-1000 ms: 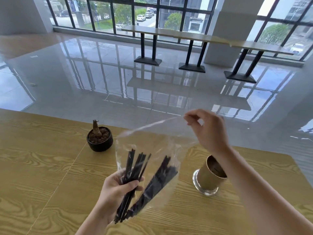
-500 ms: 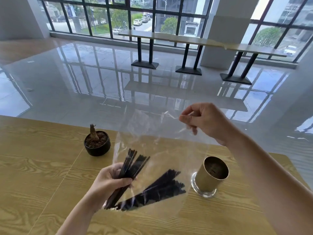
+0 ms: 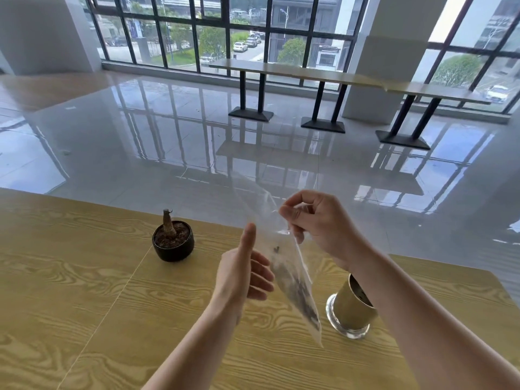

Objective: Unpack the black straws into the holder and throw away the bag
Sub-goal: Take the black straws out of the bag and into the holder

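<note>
Right hand (image 3: 323,223) pinching clear bag (image 3: 292,277), left hand (image 3: 242,271) open beside

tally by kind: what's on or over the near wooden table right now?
Hands: 2, left hand, right hand
Clear bag of blurred black straws: 1
Gold holder: 1
Black plant pot: 1
Total: 5

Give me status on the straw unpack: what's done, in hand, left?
Done: nothing visible yet; the gold holder on the table shows no straws standing in it. In hand: right hand pinches the clear bag by its top, blurred black straws hanging inside; left hand is open beside it. Left: pull straws out, load holder, bin bag.
</note>
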